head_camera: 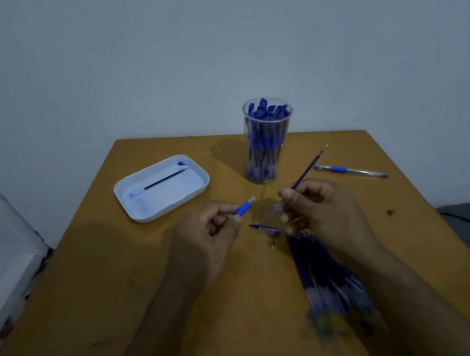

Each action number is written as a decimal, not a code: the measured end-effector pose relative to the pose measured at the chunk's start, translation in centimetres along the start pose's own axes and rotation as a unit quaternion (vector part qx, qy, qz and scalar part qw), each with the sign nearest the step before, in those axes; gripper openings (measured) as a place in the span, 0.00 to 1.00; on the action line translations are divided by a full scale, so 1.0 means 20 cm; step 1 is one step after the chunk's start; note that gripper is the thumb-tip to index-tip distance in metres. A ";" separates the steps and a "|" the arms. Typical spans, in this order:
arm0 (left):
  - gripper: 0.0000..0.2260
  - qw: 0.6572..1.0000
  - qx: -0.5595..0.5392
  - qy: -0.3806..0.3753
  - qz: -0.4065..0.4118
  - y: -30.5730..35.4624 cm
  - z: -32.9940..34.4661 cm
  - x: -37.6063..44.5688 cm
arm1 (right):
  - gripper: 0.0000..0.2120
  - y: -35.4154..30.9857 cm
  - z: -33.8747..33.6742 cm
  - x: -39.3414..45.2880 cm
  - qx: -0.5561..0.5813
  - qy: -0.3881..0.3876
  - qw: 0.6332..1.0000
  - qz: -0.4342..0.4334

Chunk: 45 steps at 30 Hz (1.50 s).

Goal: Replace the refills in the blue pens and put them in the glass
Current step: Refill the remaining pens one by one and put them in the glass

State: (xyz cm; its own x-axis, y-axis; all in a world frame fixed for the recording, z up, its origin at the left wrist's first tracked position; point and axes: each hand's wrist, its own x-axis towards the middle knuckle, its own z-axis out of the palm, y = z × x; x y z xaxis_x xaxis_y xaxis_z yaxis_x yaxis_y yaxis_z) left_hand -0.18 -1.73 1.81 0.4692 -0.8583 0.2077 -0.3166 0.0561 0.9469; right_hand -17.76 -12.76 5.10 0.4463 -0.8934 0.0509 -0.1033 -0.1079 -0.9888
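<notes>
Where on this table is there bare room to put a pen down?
Bare patches of table: the wide near-left area below the white tray, and the right edge past the loose pen. It is crowded between the hands, around the pen cap, and where the refill bundle lies by the right hand.

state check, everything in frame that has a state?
left hand: grips a blue pen barrel, refill out
right hand: pinches a loose refill, tip up and away
glass: upright, packed with blue pens
white tray: flat, one refill inside
whole pen: lying on the table, right of the glass
pen cap: off, lying between the hands
refill bundle: lying under the right wrist
</notes>
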 end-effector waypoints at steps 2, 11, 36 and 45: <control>0.08 1.000 0.006 -0.011 0.000 0.00 0.03 -0.01 | 0.10 0.01 -0.02 -0.02 0.045 0.009 0.999 0.022; 0.07 0.999 0.014 -0.047 0.003 0.03 0.10 -0.05 | 0.10 -0.01 -0.03 -0.06 0.099 0.005 0.995 0.009; 0.09 0.998 0.029 -0.045 0.031 0.03 0.11 -0.04 | 0.09 0.02 0.00 -0.06 0.087 0.010 0.996 -0.013; 0.09 0.998 0.024 -0.041 0.033 0.02 0.12 -0.06 | 0.12 0.00 0.00 -0.06 0.150 -0.007 0.988 0.027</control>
State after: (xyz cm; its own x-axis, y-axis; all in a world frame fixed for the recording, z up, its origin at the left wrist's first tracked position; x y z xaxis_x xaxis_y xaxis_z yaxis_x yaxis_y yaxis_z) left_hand -2.83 -1.85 1.44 0.3773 -0.8925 0.2472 -0.3845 0.0919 0.9185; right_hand -18.34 -11.75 5.08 0.4593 -0.8883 -0.0026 0.1400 0.0753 -0.9873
